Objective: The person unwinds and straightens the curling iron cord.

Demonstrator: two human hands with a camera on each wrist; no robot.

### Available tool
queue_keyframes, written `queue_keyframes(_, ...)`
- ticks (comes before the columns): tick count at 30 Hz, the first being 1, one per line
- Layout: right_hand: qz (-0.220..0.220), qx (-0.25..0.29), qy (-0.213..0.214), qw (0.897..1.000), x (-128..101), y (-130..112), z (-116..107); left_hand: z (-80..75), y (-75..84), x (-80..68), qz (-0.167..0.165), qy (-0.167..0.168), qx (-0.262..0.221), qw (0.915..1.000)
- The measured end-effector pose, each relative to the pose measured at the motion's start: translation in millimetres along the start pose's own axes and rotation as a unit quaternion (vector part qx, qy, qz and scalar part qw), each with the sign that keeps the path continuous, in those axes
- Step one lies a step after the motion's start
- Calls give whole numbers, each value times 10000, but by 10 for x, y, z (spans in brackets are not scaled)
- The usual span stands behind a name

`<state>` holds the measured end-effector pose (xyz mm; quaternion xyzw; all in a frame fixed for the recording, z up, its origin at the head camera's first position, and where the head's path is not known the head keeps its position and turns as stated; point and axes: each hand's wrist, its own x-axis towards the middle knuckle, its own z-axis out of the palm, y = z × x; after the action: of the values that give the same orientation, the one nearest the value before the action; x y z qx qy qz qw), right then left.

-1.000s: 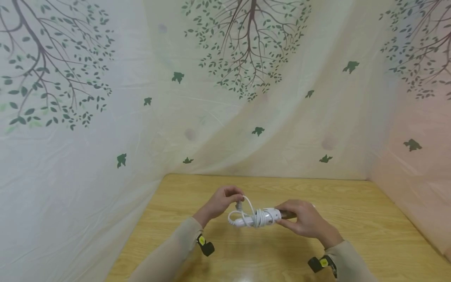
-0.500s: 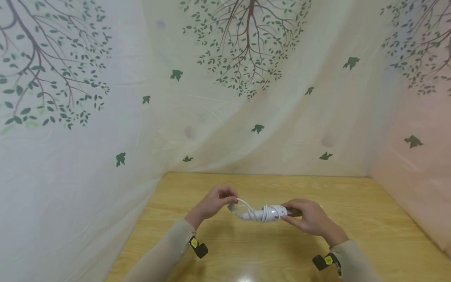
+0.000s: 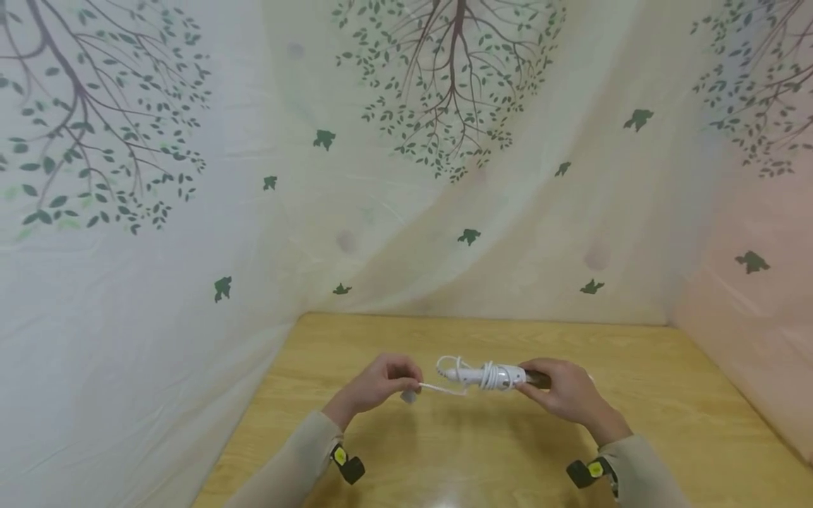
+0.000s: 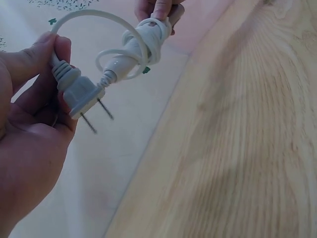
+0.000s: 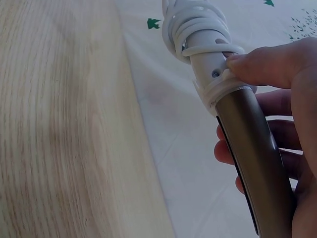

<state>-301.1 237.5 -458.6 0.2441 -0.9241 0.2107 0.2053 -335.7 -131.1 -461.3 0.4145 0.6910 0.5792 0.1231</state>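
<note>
A curling iron with a white handle and a bronze barrel is held level above the table. My right hand grips it around the barrel; in the right wrist view the thumb presses on the white part where the two meet. White power cord is wound in several turns around the handle. My left hand pinches the cord's free end just behind the two-prong plug, whose prongs point away from the palm. Between plug and handle a short length of cord runs across.
A wood-grain table lies beneath both hands. Pale curtains printed with trees and birds enclose it at the back and on both sides. Each wrist wears a small black camera, the left camera and the right camera.
My left hand has moved left and slightly down with the plug, drawing the cord out straighter. My right hand has shifted a little right with the curling iron.
</note>
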Motion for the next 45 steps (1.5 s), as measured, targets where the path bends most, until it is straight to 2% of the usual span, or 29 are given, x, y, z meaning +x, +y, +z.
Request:
queue_keyframes(4,262,-158,30,9995,11,-5,-20,38,-25,-77,-178,-121,48,9998)
queue_keyframes(8,333,-211,134,9991,51,-2,-40,60,-64,-110,-422,-129,11,9990)
queue_keyframes(14,279,-207,256,9991,125,-36,-110,73,-130,-135,-844,-94,217,9961)
queue_keyframes(20,36,-129,426,9990,153,-65,-167,100,-217,-137,-1246,-25,446,9912)
queue_keyframes(26,-157,-92,591,9981,180,-111,-241,90,-288,-115,-1420,173,727,9870)
queue_keyframes(35,-417,124,737,9963,197,-204,-319,58,-388,-96,-1684,526,707,9818)
queue_keyframes(41,-675,144,883,9937,181,-266,-404,39,-473,-61,-1702,666,954,9785)
queue_keyframes(45,-897,152,964,9912,190,-303,-447,-28,-478,-20,-1738,1043,1205,9718)
